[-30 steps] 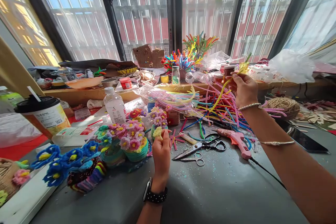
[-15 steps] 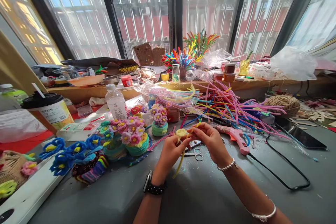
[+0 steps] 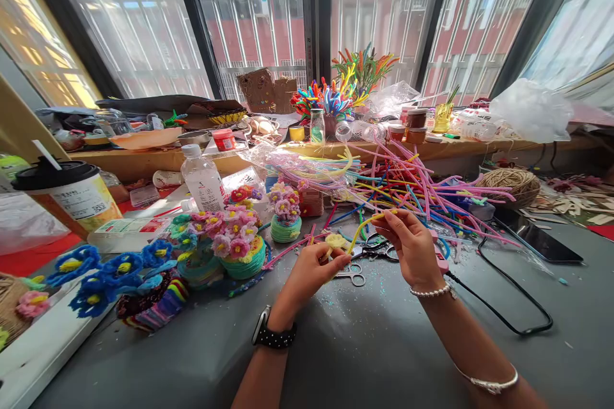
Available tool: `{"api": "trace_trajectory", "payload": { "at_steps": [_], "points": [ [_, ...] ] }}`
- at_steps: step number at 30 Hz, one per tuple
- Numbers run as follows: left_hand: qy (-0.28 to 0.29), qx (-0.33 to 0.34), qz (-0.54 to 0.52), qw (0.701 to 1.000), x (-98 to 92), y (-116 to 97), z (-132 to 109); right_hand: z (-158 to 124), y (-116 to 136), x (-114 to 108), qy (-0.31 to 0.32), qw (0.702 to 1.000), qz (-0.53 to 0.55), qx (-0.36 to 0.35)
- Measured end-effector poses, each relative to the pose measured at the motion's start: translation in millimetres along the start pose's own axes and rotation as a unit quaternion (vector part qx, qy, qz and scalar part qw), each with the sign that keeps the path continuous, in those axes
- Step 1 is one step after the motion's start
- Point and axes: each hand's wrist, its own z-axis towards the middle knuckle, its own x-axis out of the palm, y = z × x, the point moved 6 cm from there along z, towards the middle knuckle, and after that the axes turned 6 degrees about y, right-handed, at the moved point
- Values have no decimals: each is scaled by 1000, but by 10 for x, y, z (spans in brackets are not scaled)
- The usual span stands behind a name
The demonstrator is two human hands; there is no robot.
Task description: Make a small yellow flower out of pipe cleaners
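Between the thumb and fingers of my left hand (image 3: 316,267) is a small pale yellow pipe-cleaner flower (image 3: 338,241). A yellow pipe cleaner (image 3: 361,227) runs from it in an arc up to my right hand (image 3: 407,244), whose thumb and fingers pinch its far end. Below and behind the hands lie small scissors (image 3: 354,275) with silver handles and a dark-handled pair of scissors (image 3: 381,248). Mostly hidden behind my right hand is a pink glue gun (image 3: 441,262), its black cord trailing right.
Pipe-cleaner flower pots (image 3: 244,255) stand to the left, near a water bottle (image 3: 202,179) and a lidded drink cup (image 3: 71,198). Loose pipe cleaners (image 3: 412,185) heap up behind the hands. Right of them are a twine ball (image 3: 511,186) and a phone (image 3: 537,236).
My right hand has moved right, away from my left, drawing the yellow pipe cleaner out between them. Its loose end no longer hangs below my left hand. The view has shifted slightly.
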Motion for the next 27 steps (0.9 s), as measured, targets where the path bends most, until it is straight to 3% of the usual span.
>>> {"api": "trace_trajectory", "payload": {
  "at_steps": [4,8,11,16,22,27],
  "points": [
    [-86,12,-66,994,-110,-5,-24,-53,-45,112,52,998,-36,20],
    [-149,59,-176,971,-222,-42,-71,-175,-223,397,211,964,-127,98],
    [-124,85,-234,961,-205,-60,-72,-270,-326,542,300,932,-150,136],
    [-67,86,-264,958,-129,-40,-58,-263,-394,503,277,943,-120,140],
    [34,62,-327,942,-17,-51,-106,-287,-476,508,297,935,56,185],
    [36,38,-328,943,-24,-74,-108,-262,-318,477,327,933,-79,130]
  ]
}}
